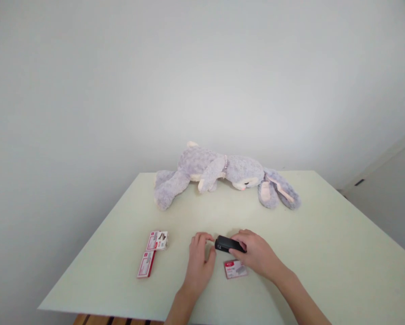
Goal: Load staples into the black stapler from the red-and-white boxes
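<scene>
A black stapler lies across the middle front of the table, and my right hand grips its right end between thumb and fingers. Just off the stapler's left end is my left hand, its thumb and index finger apart with a gap between them. Nothing shows in that gap. Below the stapler, close to my right hand, a small red and white staple box rests flat on the table.
To the left sit a white staple box and a red-sided staple box, touching at their ends. A plush rabbit lies on its side along the back of the pale table, near the wall.
</scene>
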